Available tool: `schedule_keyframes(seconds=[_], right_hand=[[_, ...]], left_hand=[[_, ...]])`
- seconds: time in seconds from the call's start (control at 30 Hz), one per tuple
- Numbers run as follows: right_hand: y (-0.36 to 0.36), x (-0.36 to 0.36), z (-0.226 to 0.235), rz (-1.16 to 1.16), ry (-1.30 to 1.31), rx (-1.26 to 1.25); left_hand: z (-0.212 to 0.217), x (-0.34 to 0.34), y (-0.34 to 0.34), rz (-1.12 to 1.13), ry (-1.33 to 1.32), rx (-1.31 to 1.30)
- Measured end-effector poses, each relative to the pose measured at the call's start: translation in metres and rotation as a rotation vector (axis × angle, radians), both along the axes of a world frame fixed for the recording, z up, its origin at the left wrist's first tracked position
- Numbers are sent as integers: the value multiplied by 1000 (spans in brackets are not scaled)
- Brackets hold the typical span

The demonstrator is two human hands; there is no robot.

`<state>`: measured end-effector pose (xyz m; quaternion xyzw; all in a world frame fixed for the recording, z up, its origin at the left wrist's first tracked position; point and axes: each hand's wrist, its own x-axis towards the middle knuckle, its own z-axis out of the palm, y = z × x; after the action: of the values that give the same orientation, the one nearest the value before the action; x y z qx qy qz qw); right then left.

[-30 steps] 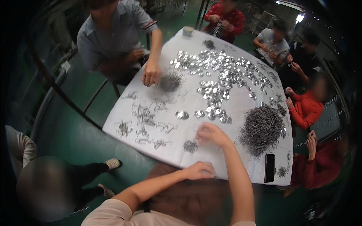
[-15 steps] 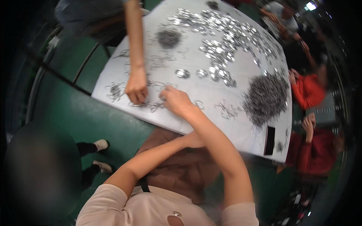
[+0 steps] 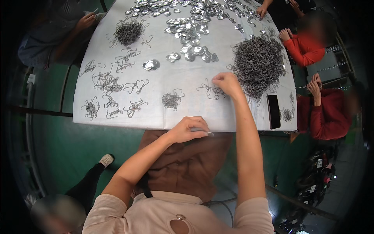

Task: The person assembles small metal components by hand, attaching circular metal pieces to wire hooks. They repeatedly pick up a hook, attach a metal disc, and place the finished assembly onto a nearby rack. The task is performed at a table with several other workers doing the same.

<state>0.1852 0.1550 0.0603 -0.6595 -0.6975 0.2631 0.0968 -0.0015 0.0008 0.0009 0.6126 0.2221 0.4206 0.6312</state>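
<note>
My right hand is over the table, its thumb and fingers pinched together just above a small loose group of bent wire hooks. Whether a hook is between those fingertips is too small to tell. At the table's near edge, my left hand is curled, thumb toward fingers. A small pale, shiny bit shows at its fingertips, but I cannot make out what it is. Left of my right hand lies a compact little heap of wire hooks. To its right rises a large dark pile of the same hooks.
Shiny round metal discs spread across the far middle, with a few discs nearer. Several small hook heaps lie at left. A black phone rests near the right edge. Other people sit around the white-covered table.
My right hand has moved right, away from the hooks at left. My left hand now shows clear of my right forearm. A co-worker's arm has drawn back from the table's left side.
</note>
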Motion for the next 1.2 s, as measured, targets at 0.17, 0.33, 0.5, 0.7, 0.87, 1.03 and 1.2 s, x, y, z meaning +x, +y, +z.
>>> schedule_keyframes(seconds=[0.17,0.33,0.5,0.7,0.87,1.03,1.2], right_hand=[[7,-33,3,50,-95,-74],[3,-34,0,177,-260,-125],[-7,-23,-1,189,-136,-23],[-40,19,5,-76,573,-201],[-132,23,24,-375,999,-239],[-205,8,9,-555,1296,-205],[-218,-5,-4,-687,1302,-97]], left_hand=[[1,-4,-1,-2,-3,-57],[2,-2,-1,0,1,-66],[4,-1,-1,-7,4,-64],[5,5,-10,126,66,-32],[17,7,-21,224,158,-111],[19,10,-32,257,128,-244],[23,18,-37,285,31,-344]])
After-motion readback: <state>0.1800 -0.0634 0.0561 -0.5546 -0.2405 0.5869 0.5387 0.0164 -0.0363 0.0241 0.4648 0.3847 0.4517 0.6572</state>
